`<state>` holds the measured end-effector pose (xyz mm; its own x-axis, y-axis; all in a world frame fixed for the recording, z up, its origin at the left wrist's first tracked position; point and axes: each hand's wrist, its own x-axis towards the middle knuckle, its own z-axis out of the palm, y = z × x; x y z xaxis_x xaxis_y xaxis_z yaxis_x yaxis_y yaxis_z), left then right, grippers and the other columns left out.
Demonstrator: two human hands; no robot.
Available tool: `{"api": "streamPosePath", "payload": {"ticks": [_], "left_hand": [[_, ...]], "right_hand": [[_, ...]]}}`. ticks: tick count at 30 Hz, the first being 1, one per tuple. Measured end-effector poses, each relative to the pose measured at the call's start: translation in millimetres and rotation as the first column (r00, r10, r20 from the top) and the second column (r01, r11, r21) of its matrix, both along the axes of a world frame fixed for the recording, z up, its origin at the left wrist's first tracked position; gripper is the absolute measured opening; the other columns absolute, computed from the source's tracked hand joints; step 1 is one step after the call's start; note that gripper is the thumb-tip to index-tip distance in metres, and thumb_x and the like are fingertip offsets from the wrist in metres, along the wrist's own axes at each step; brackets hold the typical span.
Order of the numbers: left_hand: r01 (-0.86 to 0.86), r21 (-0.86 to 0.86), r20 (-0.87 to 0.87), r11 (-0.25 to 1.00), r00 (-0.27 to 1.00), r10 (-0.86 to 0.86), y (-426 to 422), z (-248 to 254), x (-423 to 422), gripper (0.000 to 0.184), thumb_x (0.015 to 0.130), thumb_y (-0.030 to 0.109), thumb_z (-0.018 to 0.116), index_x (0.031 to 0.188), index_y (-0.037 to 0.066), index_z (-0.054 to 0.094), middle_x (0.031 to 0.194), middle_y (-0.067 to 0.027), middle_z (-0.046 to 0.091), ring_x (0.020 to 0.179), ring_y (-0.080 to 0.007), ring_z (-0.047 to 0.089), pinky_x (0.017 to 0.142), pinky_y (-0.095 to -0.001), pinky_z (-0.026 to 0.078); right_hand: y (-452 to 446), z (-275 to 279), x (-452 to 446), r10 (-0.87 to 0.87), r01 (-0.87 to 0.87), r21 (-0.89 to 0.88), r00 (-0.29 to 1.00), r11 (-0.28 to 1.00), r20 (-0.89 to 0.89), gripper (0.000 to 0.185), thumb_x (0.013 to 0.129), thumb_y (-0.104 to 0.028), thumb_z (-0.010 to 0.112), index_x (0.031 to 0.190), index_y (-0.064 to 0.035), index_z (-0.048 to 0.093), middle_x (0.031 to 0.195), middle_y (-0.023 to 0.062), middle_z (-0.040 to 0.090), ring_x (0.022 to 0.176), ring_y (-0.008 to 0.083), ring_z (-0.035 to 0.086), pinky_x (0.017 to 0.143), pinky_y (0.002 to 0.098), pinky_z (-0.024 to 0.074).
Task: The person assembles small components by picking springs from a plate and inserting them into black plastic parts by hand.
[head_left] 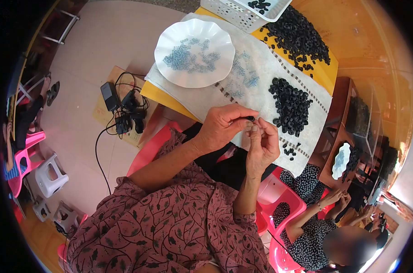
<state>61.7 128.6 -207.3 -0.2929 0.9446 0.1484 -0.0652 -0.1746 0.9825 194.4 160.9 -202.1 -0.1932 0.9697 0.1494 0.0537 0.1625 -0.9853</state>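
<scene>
My left hand (217,127) is closed, pinching a small black ring-like piece (250,118) between thumb and forefinger. Against it, my right hand (263,148) is also closed, thumb to fingertips; whatever it holds is too small to make out. Both hands are held over the near edge of a white cloth (265,73). Right of them lies a heap of small black pieces (290,107), with a few loose ones nearer me. Beyond my left hand stands a white scalloped plate (165,38) holding small bluish clear pieces (181,57). More clear pieces are scattered on the cloth beside it.
A white perforated basket (236,16) and a larger black heap (299,36) occupy the table's far side. Power adapters with cables (120,104) lie at left. Pink chairs (279,195) stand close by. At lower right, another person (306,236) works at a second table.
</scene>
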Motion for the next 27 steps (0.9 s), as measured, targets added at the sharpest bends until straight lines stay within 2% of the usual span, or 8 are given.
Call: {"api": "streamPosePath", "payload": {"ticks": [4, 6, 7, 9, 13, 15, 23, 27], "left_hand": [[0.002, -0.031, 0.055, 1.000, 0.999, -0.001, -0.7, -1.5, 0.2, 0.026, 0.086, -0.001, 0.064, 0.112, 0.000, 0.064, 0.093, -0.0046, 0.065, 0.085, -0.0089, 0.060, 0.072, -0.0214, 0.049], [-0.015, -0.102, 0.309, 0.995, 0.950, 0.046, 0.0, -6.7, 1.5, 0.028, 0.088, 0.001, 0.062, 0.115, 0.000, 0.062, 0.094, -0.0043, 0.064, 0.084, -0.0085, 0.061, 0.071, -0.0211, 0.050], [-0.016, -0.100, 0.310, 0.995, 0.950, 0.046, 0.7, -7.7, 0.5, 0.028, 0.088, 0.001, 0.062, 0.115, 0.000, 0.062, 0.094, -0.0043, 0.064, 0.084, -0.0085, 0.061, 0.071, -0.0211, 0.050], [-0.012, -0.167, 0.459, 0.986, 0.884, 0.089, 1.3, -5.6, -3.8, 0.028, 0.090, 0.004, 0.060, 0.118, 0.000, 0.060, 0.095, -0.0036, 0.064, 0.083, -0.0087, 0.062, 0.070, -0.0220, 0.052], [-0.004, -0.210, 0.538, 0.978, 0.835, 0.119, 3.9, -2.5, -11.2, 0.027, 0.092, 0.007, 0.058, 0.118, 0.001, 0.061, 0.095, -0.0034, 0.064, 0.081, -0.0094, 0.063, 0.069, -0.0224, 0.053], [0.025, -0.229, 0.642, 0.973, 0.756, 0.131, 4.0, -4.0, -11.4, 0.027, 0.094, 0.010, 0.055, 0.119, 0.002, 0.061, 0.094, -0.0026, 0.064, 0.078, -0.0093, 0.062, 0.068, -0.0219, 0.052], [0.043, -0.215, 0.654, 0.976, 0.748, 0.111, 3.3, -1.5, -16.3, 0.026, 0.095, 0.011, 0.054, 0.119, 0.002, 0.059, 0.090, -0.0015, 0.062, 0.075, -0.0085, 0.060, 0.066, -0.0219, 0.050], [0.043, -0.219, 0.638, 0.975, 0.762, 0.110, 3.1, 2.7, -18.8, 0.023, 0.096, 0.011, 0.053, 0.116, 0.002, 0.060, 0.089, -0.0021, 0.061, 0.075, -0.0087, 0.060, 0.065, -0.0222, 0.050]], "right_hand": [[3.5, 2.3, -2.8, 0.005, -0.005, 0.019, 0.999, 1.000, 0.039, 0.013, 0.088, 0.006, 0.059, 0.101, 0.0043, 0.061, 0.096, 0.0079, 0.058, 0.078, 0.0113, 0.059, 0.066, 0.0221, 0.0504], [7.7, 1.0, -2.6, 0.007, -0.013, 0.070, 0.996, 0.997, 0.093, 0.012, 0.087, 0.003, 0.061, 0.100, 0.0028, 0.063, 0.095, 0.0077, 0.059, 0.077, 0.0106, 0.058, 0.064, 0.0214, 0.0486], [11.1, -1.7, -1.4, 0.008, -0.014, 0.073, 0.996, 0.997, 0.094, 0.012, 0.087, 0.003, 0.061, 0.100, 0.0028, 0.063, 0.095, 0.0077, 0.059, 0.077, 0.0106, 0.058, 0.064, 0.0214, 0.0486], [18.9, -6.6, -0.5, -0.018, -0.012, 0.145, 0.978, 0.989, 0.209, 0.012, 0.087, 0.000, 0.063, 0.099, 0.0010, 0.064, 0.093, 0.0073, 0.059, 0.075, 0.0102, 0.057, 0.061, 0.0214, 0.0465], [31.0, -7.3, -8.2, -0.071, 0.000, 0.204, 0.938, 0.979, 0.338, 0.011, 0.086, 0.000, 0.063, 0.097, -0.0008, 0.064, 0.091, 0.0085, 0.061, 0.071, 0.0122, 0.057, 0.058, 0.0237, 0.0463], [39.9, -12.3, -12.3, -0.076, -0.011, 0.238, 0.931, 0.971, 0.357, 0.011, 0.085, 0.000, 0.063, 0.096, -0.0009, 0.064, 0.090, 0.0092, 0.061, 0.070, 0.0135, 0.058, 0.058, 0.0246, 0.0468], [61.4, -13.0, -30.4, -0.141, -0.010, 0.299, 0.865, 0.954, 0.481, 0.009, 0.084, 0.000, 0.063, 0.093, 0.0000, 0.064, 0.085, 0.0128, 0.061, 0.068, 0.0211, 0.060, 0.061, 0.0308, 0.0490], [68.0, -16.1, -26.0, -0.234, -0.003, 0.393, 0.798, 0.920, 0.555, 0.008, 0.084, -0.003, 0.062, 0.091, 0.0011, 0.064, 0.083, 0.0143, 0.060, 0.068, 0.0248, 0.060, 0.062, 0.0336, 0.0492]]}}
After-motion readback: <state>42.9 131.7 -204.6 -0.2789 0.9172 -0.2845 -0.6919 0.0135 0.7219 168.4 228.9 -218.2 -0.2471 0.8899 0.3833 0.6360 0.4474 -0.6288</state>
